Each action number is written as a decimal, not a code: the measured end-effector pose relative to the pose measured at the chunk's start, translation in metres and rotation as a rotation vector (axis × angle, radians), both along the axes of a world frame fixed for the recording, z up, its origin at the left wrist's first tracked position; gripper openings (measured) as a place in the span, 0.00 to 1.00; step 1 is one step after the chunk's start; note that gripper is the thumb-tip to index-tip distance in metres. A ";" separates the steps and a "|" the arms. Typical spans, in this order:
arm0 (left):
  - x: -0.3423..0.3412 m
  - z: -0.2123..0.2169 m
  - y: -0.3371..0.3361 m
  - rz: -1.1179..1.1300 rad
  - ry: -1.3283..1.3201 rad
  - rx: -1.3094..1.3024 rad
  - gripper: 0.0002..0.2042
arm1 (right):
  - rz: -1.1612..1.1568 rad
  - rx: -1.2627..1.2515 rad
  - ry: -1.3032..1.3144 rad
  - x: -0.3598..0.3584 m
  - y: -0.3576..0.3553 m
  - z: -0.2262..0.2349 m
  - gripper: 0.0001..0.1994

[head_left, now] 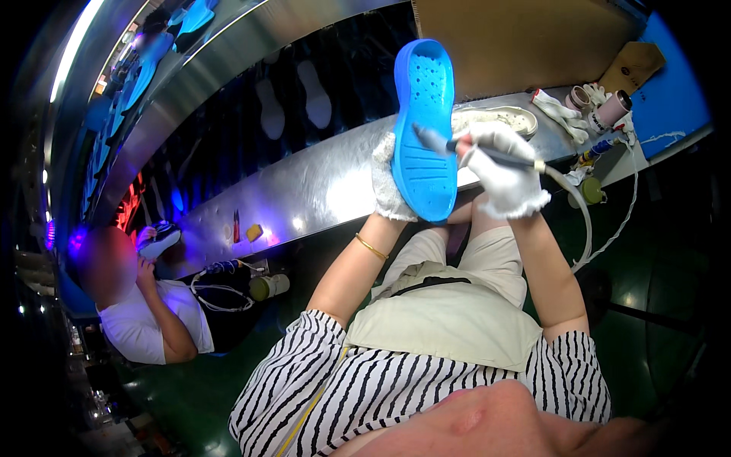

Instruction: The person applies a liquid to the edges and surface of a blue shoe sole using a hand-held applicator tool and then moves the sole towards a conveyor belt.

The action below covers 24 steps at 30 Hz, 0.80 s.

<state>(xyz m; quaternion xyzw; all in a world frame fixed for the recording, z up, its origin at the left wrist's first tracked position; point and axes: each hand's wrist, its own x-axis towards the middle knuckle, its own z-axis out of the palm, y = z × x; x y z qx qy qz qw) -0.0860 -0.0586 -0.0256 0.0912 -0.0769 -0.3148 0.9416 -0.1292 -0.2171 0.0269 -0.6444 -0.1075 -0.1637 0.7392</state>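
Note:
A blue shoe sole (pixel 424 171) with holes at its far end and ridges across its middle is held upright, its inner side facing me. My left hand (pixel 386 184), in a white glove, is closed around its left edge. In my right hand (pixel 506 171), gloved as well, is a brush (pixel 495 156) with a pale hose running from its handle. The bristles lie over the middle of the sole, slightly blurred, so I cannot tell whether they touch. Behind the right hand, a cream-coloured shoe piece (pixel 518 119) rests on the metal bench (pixel 304 183).
White gloves (pixel 560 114), pink-and-black rolls (pixel 611 109) and a cardboard piece (pixel 633 67) lie at the bench's right end. A hose (pixel 582 213) hangs near a green container (pixel 591 190). Soles (pixel 314 95) stand in the dark recess behind. On the left, a co-worker (pixel 156 320) holds a shoe.

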 end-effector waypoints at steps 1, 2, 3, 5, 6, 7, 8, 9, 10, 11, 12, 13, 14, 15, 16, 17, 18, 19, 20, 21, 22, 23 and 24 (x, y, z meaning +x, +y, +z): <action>-0.009 0.011 -0.006 -0.021 -0.022 -0.032 0.31 | -0.067 -0.065 0.060 0.004 -0.005 0.007 0.07; -0.013 0.011 -0.009 -0.044 -0.039 0.017 0.30 | -0.132 -0.058 0.014 0.014 -0.004 0.006 0.06; -0.015 0.010 -0.012 -0.067 -0.056 0.066 0.29 | -0.198 -0.050 -0.031 0.021 -0.001 0.003 0.06; -0.010 -0.005 -0.012 0.007 0.044 0.031 0.29 | -0.212 -0.347 -0.301 0.019 0.003 0.004 0.06; -0.008 -0.010 -0.011 0.050 0.096 0.013 0.28 | -0.174 -0.419 -0.325 0.015 0.005 0.007 0.06; -0.009 -0.015 -0.007 0.095 0.108 0.088 0.28 | -0.135 -0.490 -0.348 0.009 0.008 0.009 0.06; -0.004 -0.019 -0.007 0.092 0.042 0.032 0.29 | 0.033 -0.254 -0.098 0.001 0.010 0.008 0.05; -0.002 -0.023 -0.006 0.085 0.008 0.031 0.30 | 0.023 -0.178 -0.083 0.003 0.006 0.008 0.06; -0.001 -0.026 -0.006 0.080 -0.027 0.031 0.31 | 0.014 -0.102 -0.068 0.007 -0.001 0.007 0.06; -0.009 -0.006 -0.016 0.038 -0.025 0.083 0.32 | -0.027 -0.029 -0.047 0.012 -0.015 0.004 0.06; -0.016 0.007 -0.017 0.020 -0.029 0.142 0.34 | -0.093 0.136 -0.099 0.023 -0.016 0.003 0.06; -0.018 0.008 -0.018 0.002 -0.053 0.152 0.34 | -0.218 -0.014 -0.101 0.030 -0.022 0.008 0.06; -0.019 0.010 -0.016 -0.008 -0.078 0.163 0.35 | -0.253 -0.119 -0.210 0.043 -0.022 0.006 0.06; -0.019 0.012 -0.015 -0.020 -0.103 0.174 0.36 | -0.290 -0.225 -0.320 0.052 -0.022 0.005 0.06; -0.018 0.014 -0.016 0.048 -0.039 0.257 0.37 | -0.315 -0.516 -0.506 0.049 -0.029 0.005 0.08; -0.012 0.010 -0.012 0.001 -0.020 0.159 0.37 | -0.228 -0.591 -0.548 0.041 -0.026 0.006 0.09; -0.005 0.005 -0.004 -0.041 -0.005 0.063 0.36 | -0.190 -0.617 -0.562 0.031 -0.021 0.005 0.09; 0.003 0.001 0.003 -0.083 0.010 -0.032 0.36 | -0.151 -0.644 -0.575 0.019 -0.017 0.004 0.10; 0.008 0.002 0.009 -0.163 -0.176 -0.011 0.36 | -0.041 -0.601 -0.478 0.005 -0.016 0.007 0.10; 0.010 0.011 0.007 -0.101 -0.141 0.123 0.36 | 0.059 -0.559 -0.376 -0.009 -0.020 0.011 0.10; 0.010 0.023 0.004 -0.038 -0.106 0.256 0.36 | 0.152 -0.410 -0.260 -0.014 -0.027 0.006 0.10; 0.010 0.031 0.004 0.031 -0.069 0.394 0.36 | 0.146 -0.362 -0.317 -0.011 -0.031 0.008 0.10; 0.013 0.034 0.009 0.017 -0.073 0.399 0.37 | 0.063 -0.309 -0.280 -0.008 -0.032 0.011 0.10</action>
